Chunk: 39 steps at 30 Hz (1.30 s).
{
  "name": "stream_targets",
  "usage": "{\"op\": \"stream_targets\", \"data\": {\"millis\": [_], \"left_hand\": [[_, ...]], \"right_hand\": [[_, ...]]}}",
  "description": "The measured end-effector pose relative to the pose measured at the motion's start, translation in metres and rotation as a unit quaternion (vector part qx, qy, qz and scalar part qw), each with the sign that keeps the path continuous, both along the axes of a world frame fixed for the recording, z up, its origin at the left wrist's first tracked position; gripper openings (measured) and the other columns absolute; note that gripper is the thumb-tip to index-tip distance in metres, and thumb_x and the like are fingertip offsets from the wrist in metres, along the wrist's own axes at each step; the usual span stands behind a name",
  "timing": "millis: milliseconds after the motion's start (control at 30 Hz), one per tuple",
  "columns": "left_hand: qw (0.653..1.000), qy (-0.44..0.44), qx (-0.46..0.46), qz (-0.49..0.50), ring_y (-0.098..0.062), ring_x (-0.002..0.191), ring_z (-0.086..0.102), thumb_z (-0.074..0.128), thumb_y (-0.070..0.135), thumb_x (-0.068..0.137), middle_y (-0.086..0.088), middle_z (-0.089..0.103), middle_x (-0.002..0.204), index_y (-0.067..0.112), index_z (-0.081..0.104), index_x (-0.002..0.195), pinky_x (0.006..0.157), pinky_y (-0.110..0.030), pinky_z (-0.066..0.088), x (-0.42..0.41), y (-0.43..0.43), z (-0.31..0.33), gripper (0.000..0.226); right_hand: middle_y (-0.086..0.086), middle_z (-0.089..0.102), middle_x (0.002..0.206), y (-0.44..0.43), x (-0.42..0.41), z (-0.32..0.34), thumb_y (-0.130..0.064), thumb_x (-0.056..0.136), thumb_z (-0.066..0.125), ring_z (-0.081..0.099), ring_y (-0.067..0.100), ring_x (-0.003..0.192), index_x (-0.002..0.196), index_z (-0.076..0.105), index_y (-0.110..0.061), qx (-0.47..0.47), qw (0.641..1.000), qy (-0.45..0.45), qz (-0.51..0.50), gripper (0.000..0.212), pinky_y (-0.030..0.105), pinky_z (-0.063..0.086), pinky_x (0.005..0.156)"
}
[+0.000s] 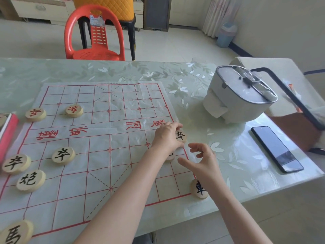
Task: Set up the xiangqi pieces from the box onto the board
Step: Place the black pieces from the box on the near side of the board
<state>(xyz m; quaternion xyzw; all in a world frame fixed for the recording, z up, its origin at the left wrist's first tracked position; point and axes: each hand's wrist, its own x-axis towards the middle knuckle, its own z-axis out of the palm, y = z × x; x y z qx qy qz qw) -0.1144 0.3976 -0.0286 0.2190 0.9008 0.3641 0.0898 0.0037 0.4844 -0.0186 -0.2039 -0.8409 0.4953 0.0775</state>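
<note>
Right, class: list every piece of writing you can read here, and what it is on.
"卒": held piece, two left pieces
"炮": cannon piece
"馬": horse piece
"車": chariot piece
"兵", red: two far pieces
"漢界", "楚河": board
Chair sticker, piece under the wrist: unreadable

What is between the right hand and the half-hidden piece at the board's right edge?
The left hand is: its wrist lies over that half-hidden piece, while its fingers hold a black pawn just beyond. The right hand hovers open beside it, holding nothing. Nothing else visible stands between.
</note>
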Motion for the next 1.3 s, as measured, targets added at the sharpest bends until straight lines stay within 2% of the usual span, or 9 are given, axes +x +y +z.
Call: {"op": "stream_targets", "data": {"millis": [167,400,600,833,1000,1067,1133,1233,1300], "left_hand": [[0.997,-0.009,0.077,0.024,-0.017,0.117,0.051,0.078,0.019,0.068,-0.003,0.056,0.123,0.019,0.055,0.122,0.1,-0.031,0.04,-0.001,-0.025,0.01,0.059],[0.989,-0.001,0.117,0.091,-0.003,0.097,0.056,0.073,0.012,0.075,0.003,0.066,0.107,0.016,0.061,0.114,0.087,-0.011,0.035,0.013,-0.122,0.039,0.041],[0.959,0.031,0.142,0.243,0.005,0.092,0.059,0.069,0.005,0.077,0.006,0.067,0.099,0.022,0.063,0.104,0.093,-0.026,0.044,0.039,-0.261,0.046,0.033],[0.907,0.074,0.086,0.405,-0.016,0.099,0.061,0.065,0.003,0.079,-0.001,0.068,0.102,0.012,0.066,0.103,0.091,-0.026,0.041,0.075,-0.387,0.038,0.026],[0.89,0.066,0.055,0.448,-0.02,0.09,0.066,0.07,0.011,0.076,-0.001,0.071,0.09,0.014,0.069,0.093,0.089,-0.038,0.051,0.074,-0.446,0.029,0.018],[0.891,0.058,0.007,0.45,-0.021,0.092,0.066,0.071,0.011,0.07,-0.001,0.072,0.091,0.017,0.069,0.093,0.087,-0.037,0.051,0.072,-0.461,0.024,0.024],[0.883,0.071,-0.095,0.454,-0.027,0.096,0.063,0.071,0.018,0.068,-0.004,0.072,0.094,0.018,0.07,0.092,0.083,-0.035,0.049,0.071,-0.467,0.022,0.024],[0.851,0.092,-0.279,0.436,-0.028,0.105,0.047,0.063,0.031,0.074,-0.004,0.068,0.099,0.023,0.068,0.094,0.083,-0.037,0.032,0.068,-0.465,0.023,0.022],[0.84,0.07,-0.33,0.425,-0.026,0.108,0.042,0.06,0.037,0.076,-0.004,0.067,0.101,0.024,0.065,0.097,0.083,-0.035,0.026,0.064,-0.464,0.027,0.026]], "right_hand": [[-0.007,0.052,0.107,-0.004,0.001,0.005,-0.022,0.073,0.075,0.044,0.016,0.105,0.112,0.052,-0.025,-0.003,1.0,-0.008,0.006,0.045,0.01,0.033,0.069],[-0.008,0.052,0.107,-0.021,0.0,0.013,-0.023,0.072,0.076,0.043,0.015,0.106,0.112,0.054,-0.026,0.001,1.0,0.0,0.023,0.045,0.013,0.034,0.075],[-0.007,0.053,0.112,-0.076,-0.01,0.02,-0.022,0.072,0.076,0.044,0.017,0.107,0.107,0.054,-0.029,0.006,0.996,0.01,0.09,0.042,0.029,0.036,0.088],[-0.013,0.06,0.104,-0.183,-0.035,0.028,-0.019,0.074,0.074,0.049,0.013,0.1,0.104,0.058,-0.03,-0.02,0.978,0.035,0.203,0.036,0.021,0.037,0.074],[-0.01,0.063,0.103,-0.26,-0.051,0.031,-0.017,0.078,0.069,0.058,0.01,0.09,0.103,0.062,-0.023,-0.03,0.958,0.025,0.285,0.027,0.017,0.044,0.072],[-0.012,0.062,0.099,-0.288,-0.058,0.032,-0.018,0.078,0.068,0.057,0.01,0.088,0.102,0.063,-0.023,-0.026,0.952,0.023,0.303,0.025,0.019,0.043,0.073],[-0.016,0.061,0.095,-0.311,-0.065,0.035,-0.019,0.079,0.068,0.055,0.005,0.086,0.1,0.062,-0.024,-0.015,0.947,0.031,0.321,0.023,0.017,0.042,0.073],[-0.016,0.06,0.092,-0.337,-0.071,0.039,-0.015,0.081,0.065,0.052,-0.001,0.08,0.103,0.063,-0.02,-0.008,0.938,0.036,0.345,0.023,0.008,0.04,0.066],[-0.012,0.061,0.094,-0.347,-0.073,0.038,-0.013,0.081,0.064,0.051,-0.001,0.077,0.103,0.064,-0.019,-0.005,0.935,0.032,0.353,0.023,0.005,0.04,0.064]]}}
